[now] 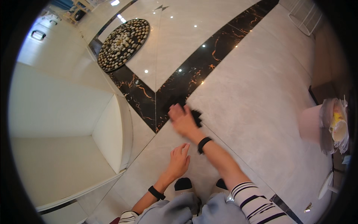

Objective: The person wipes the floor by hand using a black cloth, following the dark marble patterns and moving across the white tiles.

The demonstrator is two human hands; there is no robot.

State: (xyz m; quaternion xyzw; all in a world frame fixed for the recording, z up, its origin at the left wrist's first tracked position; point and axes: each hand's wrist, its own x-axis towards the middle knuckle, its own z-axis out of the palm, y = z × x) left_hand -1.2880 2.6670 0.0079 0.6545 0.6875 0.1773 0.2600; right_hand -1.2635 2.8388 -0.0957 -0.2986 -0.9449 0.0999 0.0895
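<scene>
My right hand (pixel 183 120) is stretched out ahead of me, over the black marble band's corner, and blurred by motion. Under and beside it shows a dark thing with a jagged edge (pixel 197 117); its kind is unclear, and the hand hides whether my fingers grip it. My left hand (pixel 179 161) hovers nearer my body with fingers loosely apart and nothing in it. Each wrist wears a black band. Left of my hands, a white open-fronted cabinet (pixel 107 134) shows a bare inner shelf.
A round pebble-covered mat (pixel 124 44) lies across the marble band (pixel 179 92) on the pale tiled floor (pixel 251 103). At right stands a pink bin (pixel 310 123) with a plastic liner and rubbish. A white wire basket (pixel 304 18) is farther back. My feet (pixel 183 184) are below.
</scene>
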